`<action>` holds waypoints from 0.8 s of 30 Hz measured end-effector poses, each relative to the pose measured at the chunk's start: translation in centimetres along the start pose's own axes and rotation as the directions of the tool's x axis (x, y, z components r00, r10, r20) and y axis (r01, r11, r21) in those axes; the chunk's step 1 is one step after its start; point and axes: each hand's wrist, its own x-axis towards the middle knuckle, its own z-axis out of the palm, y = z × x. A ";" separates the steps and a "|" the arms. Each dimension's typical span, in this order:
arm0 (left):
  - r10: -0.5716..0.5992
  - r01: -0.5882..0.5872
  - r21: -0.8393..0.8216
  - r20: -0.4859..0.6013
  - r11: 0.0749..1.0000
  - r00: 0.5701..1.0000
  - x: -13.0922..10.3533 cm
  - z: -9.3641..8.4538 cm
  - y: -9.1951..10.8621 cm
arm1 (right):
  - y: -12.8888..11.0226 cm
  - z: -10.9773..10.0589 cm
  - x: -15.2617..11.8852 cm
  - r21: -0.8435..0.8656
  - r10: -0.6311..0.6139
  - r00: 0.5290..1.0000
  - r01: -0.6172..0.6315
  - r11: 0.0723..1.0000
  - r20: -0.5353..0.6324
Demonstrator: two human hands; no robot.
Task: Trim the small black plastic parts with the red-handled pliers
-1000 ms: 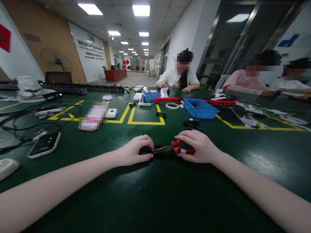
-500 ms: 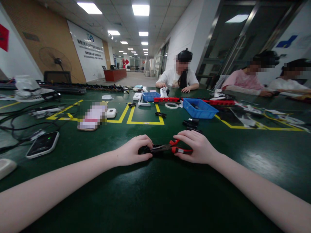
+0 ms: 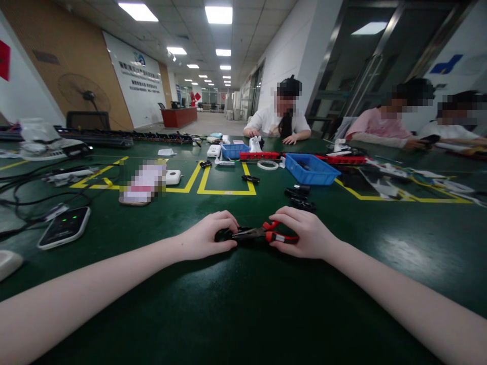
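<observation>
My left hand is closed on a small black part; its exact kind is hidden by my fingers. My right hand grips the red-and-black handles of long-nose pliers. The jaws point left and meet the black part at my left fingertips. Whether they pinch it or only touch it I cannot tell. Just beyond my right hand lie several black cylindrical pieces on the green table.
A blue bin with dark items stands behind the black pieces, near a white tape roll. To the left lie a phone, a white device and black cables. A person sits opposite.
The pliers and my right hand have shifted very slightly left, and the handles look a little different in angle. My left hand keeps its hold.
</observation>
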 end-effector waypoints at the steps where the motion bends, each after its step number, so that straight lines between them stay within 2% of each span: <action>1: 0.005 -0.005 -0.002 -0.001 1.000 1.000 0.0 0.0 0.0 | 0.0 0.0 0.0 0.002 0.004 1.000 -0.004 1.000 0.002; 24: 0.013 -0.013 0.001 -0.004 1.000 1.000 0.0 0.1 -0.2 | 0.8 0.0 0.0 0.013 -0.011 0.999 0.011 1.000 0.036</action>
